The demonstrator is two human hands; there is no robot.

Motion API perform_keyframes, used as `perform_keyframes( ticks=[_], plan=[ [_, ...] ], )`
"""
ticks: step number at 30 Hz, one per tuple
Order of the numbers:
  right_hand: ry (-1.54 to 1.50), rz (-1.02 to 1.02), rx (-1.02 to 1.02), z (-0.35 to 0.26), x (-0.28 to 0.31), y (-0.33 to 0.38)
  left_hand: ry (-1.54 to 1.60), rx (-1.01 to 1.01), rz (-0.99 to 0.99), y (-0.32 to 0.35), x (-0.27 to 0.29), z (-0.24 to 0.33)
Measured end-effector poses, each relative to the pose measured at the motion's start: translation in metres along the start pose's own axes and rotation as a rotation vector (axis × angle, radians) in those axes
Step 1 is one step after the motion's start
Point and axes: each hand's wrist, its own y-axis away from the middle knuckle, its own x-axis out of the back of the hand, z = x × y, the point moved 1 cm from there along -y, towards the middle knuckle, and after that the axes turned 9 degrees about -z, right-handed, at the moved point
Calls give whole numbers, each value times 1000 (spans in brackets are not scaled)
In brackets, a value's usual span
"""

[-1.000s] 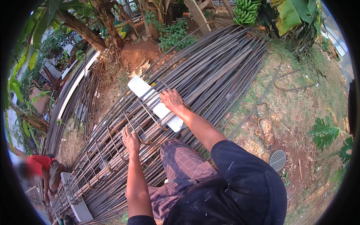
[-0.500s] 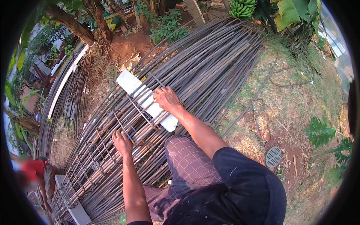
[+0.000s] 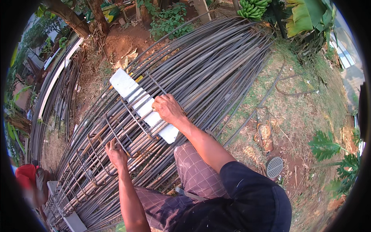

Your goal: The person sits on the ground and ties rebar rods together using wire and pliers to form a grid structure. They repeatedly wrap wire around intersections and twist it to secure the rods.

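Long dark steel rebars (image 3: pixel 216 62) lie in a thick pile, running from far right to near left. A white block (image 3: pixel 125 86) rests across them, under several rusty rods. Around these rods sit rectangular bent stirrups, forming a cage. My right hand (image 3: pixel 169 109) is closed at the block, its fingers curled round the lower end of a stirrup (image 3: pixel 156 83); the rod beneath is partly hidden. Lower left, my left hand (image 3: pixel 116 154) has its fingers bent round the side of another stirrup (image 3: pixel 116 131). Between my hands stands one more stirrup (image 3: pixel 135 118).
At the near left, a person in a red top (image 3: pixel 27 176) bends beside a grey block (image 3: pixel 74 223) under the cage. A second rebar stack (image 3: pixel 36 131) lies farther left. Green bananas (image 3: pixel 253 8) hang at the far end. A round perforated disc (image 3: pixel 274 167) lies on the right.
My left hand has shifted slightly left and down along the cage. My right hand keeps its place at the white block. The view has turned a little, and the person in red bends lower.
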Motion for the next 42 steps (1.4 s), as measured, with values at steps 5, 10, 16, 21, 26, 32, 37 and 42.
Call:
perform_keyframes(
  ticks=[5, 10, 16, 21, 26, 32, 37, 42],
  plan=[
    [-328, 130, -134, 12, 42, 1, -49, 57, -30, 2, 5, -2],
    [114, 262, -339, 103, 86, 17, -58, -30, 21, 1, -4, -13],
    [91, 50, -277, 150, 88, 20, -41, -34, 22, -5, -7, -21],
    [-39, 122, -254, 155, 79, 24, -25, 5, 12, -8, -7, -30],
    [-78, 189, -183, 158, 83, 24, -53, -14, 15, -8, -10, -33],
    [-44, 225, -181, 155, 89, 25, -79, -44, 59, -6, -12, -25],
    [-85, 247, -180, 157, 81, 25, -111, 8, 53, -3, -11, -31],
    [-9, 154, -123, 157, 85, 22, -45, 12, 39, 0, -8, -24]
  ],
)
